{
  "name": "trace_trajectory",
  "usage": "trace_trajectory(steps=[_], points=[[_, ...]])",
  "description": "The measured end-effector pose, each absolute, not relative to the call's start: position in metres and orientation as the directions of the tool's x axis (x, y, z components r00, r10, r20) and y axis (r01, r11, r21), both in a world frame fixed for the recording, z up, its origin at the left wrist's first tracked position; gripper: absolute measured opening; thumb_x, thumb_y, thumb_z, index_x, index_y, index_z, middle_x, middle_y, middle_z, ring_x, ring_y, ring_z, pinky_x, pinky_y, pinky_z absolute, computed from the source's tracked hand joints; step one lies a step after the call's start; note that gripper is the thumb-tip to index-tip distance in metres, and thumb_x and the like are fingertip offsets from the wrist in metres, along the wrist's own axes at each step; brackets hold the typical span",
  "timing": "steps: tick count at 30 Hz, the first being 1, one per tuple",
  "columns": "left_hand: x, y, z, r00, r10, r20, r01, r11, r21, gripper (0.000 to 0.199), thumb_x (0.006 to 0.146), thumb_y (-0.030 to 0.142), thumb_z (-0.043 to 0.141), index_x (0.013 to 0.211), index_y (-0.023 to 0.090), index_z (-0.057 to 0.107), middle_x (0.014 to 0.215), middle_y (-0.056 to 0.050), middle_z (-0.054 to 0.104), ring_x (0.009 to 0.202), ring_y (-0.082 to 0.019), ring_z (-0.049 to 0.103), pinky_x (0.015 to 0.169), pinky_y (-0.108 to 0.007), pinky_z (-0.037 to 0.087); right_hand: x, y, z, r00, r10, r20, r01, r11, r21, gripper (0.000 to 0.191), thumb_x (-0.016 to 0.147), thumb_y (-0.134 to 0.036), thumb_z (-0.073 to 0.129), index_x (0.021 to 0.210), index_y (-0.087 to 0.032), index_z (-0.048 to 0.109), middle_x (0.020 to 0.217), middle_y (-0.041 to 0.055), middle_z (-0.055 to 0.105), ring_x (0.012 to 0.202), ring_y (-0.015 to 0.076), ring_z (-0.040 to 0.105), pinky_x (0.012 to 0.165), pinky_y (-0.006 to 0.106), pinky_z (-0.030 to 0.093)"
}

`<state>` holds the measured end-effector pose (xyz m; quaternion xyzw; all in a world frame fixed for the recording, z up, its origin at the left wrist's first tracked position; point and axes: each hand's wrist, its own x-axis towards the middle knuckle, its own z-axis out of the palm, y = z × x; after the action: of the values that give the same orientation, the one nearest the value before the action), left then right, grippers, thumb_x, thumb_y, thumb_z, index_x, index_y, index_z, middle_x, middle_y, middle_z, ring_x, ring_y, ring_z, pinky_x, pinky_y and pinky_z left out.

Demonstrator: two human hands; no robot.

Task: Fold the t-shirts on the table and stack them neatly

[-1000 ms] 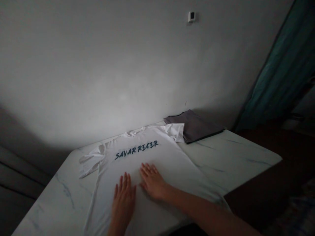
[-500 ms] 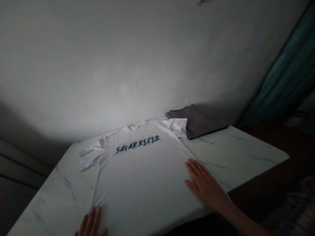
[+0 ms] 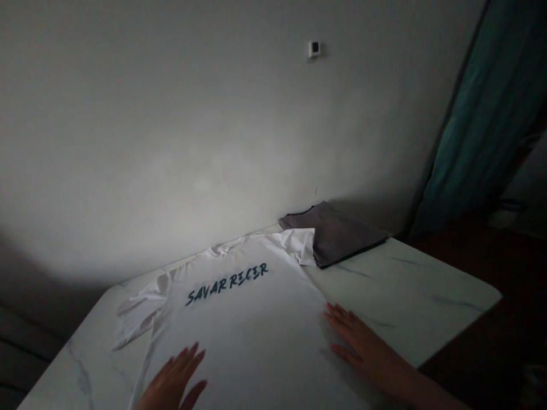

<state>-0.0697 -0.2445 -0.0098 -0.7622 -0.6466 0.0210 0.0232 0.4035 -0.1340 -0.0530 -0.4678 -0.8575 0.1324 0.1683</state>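
A white fabric T-shirt (image 3: 252,336) with dark lettering (image 3: 218,287) lies flat on a grey-veined white table (image 3: 427,296), the left hand (image 3: 173,378) over its left side, the right hand (image 3: 363,348) at its right edge, thumbs spread from fingers.

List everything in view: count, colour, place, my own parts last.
Wall: one, grey, background
Table: one, white, against wall
T-shirt: one, white, dark lettering, on table
Folded garment: one, grey, table's back right
Wall device: one, white, upper wall
Curtain: one, teal, right
Floor: one, dark reddish, lower right
Panelled surface: one, grey, lower left
Far right: too dark
Left grip: one, bare, over T-shirt, lower left
Right grip: one, bare, at T-shirt's right edge
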Motion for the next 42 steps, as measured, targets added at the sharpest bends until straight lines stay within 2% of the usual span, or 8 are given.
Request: trace_trajectory(steps=[6,10,15,21,26,31,36,42], points=[[0.083,-0.067,0.037,0.352,0.935,0.044,0.936,-0.352,-0.020,0.048,0.095,0.034,0.040,0.140,0.019,0.045,0.143,-0.008,0.050,0.132,-0.021,0.048,0.112,-0.042,0.037,0.399,0.006,0.014,-0.252,0.946,0.206,0.714,0.325,-0.620,0.032,0.091,-0.027,0.047,0.113,-0.019,0.069,0.110,0.0099,0.072,0.103,0.0226,0.067,0.091,0.032,0.050],[0.138,0.024,0.021,0.289,0.951,0.110,0.957,-0.285,-0.053,0.050,0.095,0.023,0.037,0.144,0.015,0.038,0.150,-0.012,0.040,0.140,-0.024,0.036,0.114,-0.044,0.034,0.409,0.099,0.019,-0.034,0.961,0.273,0.755,0.204,-0.623,0.028,0.085,-0.009,0.049,0.103,-0.014,0.070,0.104,0.0130,0.073,0.099,0.0230,0.067,0.089,0.032,0.048],[0.148,0.091,-0.014,0.128,0.977,0.170,0.991,-0.118,-0.065,0.051,0.096,0.021,0.030,0.146,0.012,0.034,0.154,-0.012,0.032,0.142,-0.025,0.028,0.115,-0.043,0.031,0.408,0.163,-0.004,-0.016,0.961,0.277,0.739,0.198,-0.644,0.030,0.076,-0.001,0.057,0.101,-0.012,0.069,0.098,0.0125,0.073,0.093,0.0213,0.068,0.085,0.029,0.049],[0.141,0.109,-0.041,0.058,0.980,0.193,0.998,-0.049,-0.050,0.051,0.098,0.030,0.026,0.147,0.019,0.033,0.154,-0.008,0.032,0.143,-0.027,0.027,0.115,-0.046,0.030,0.401,0.204,-0.025,-0.018,0.952,0.305,0.692,0.232,-0.684,0.041,0.072,-0.004,0.061,0.112,-0.012,0.065,0.107,0.0130,0.070,0.100,0.0214,0.064,0.092,0.033,0.046],[0.141,0.108,-0.046,0.088,0.968,0.235,0.996,-0.081,-0.041,0.051,0.099,0.035,0.027,0.148,0.024,0.030,0.155,-0.006,0.032,0.143,-0.028,0.028,0.114,-0.049,0.031,0.393,0.216,-0.029,-0.129,0.945,0.302,0.615,0.315,-0.723,0.031,0.070,-0.003,0.053,0.091,-0.018,0.072,0.094,0.0051,0.075,0.088,0.0174,0.068,0.082,0.027,0.050],[0.144,0.106,-0.042,0.083,0.976,0.202,0.997,-0.082,-0.014,0.052,0.098,0.037,0.029,0.148,0.025,0.029,0.156,-0.005,0.028,0.143,-0.028,0.026,0.115,-0.050,0.029,0.393,0.219,-0.020,-0.146,0.930,0.338,0.596,0.355,-0.721,0.024,0.069,-0.007,0.052,0.075,-0.018,0.072,0.079,0.0040,0.075,0.077,0.0193,0.069,0.072,0.027,0.050],[0.146,0.104,-0.037,0.062,0.980,0.188,0.998,-0.066,0.016,0.054,0.098,0.042,0.029,0.149,0.026,0.026,0.156,-0.002,0.025,0.144,-0.028,0.026,0.116,-0.050,0.028,0.398,0.224,-0.005,-0.079,0.883,0.462,0.596,0.413,-0.688,0.020,0.069,-0.011,0.056,0.076,-0.019,0.073,0.081,0.0048,0.074,0.078,0.0198,0.067,0.073,0.028,0.049],[0.144,0.107,-0.044,0.051,0.978,0.201,0.997,-0.063,0.053,0.057,0.097,0.048,0.025,0.150,0.026,0.025,0.157,-0.001,0.024,0.145,-0.027,0.024,0.117,-0.049,0.025,0.398,0.227,-0.004,-0.060,0.763,0.643,0.656,0.516,-0.551,0.027,0.066,-0.004,0.050,0.072,-0.019,0.071,0.077,0.0042,0.067,0.075,0.0181,0.063,0.071,0.028,0.048]])
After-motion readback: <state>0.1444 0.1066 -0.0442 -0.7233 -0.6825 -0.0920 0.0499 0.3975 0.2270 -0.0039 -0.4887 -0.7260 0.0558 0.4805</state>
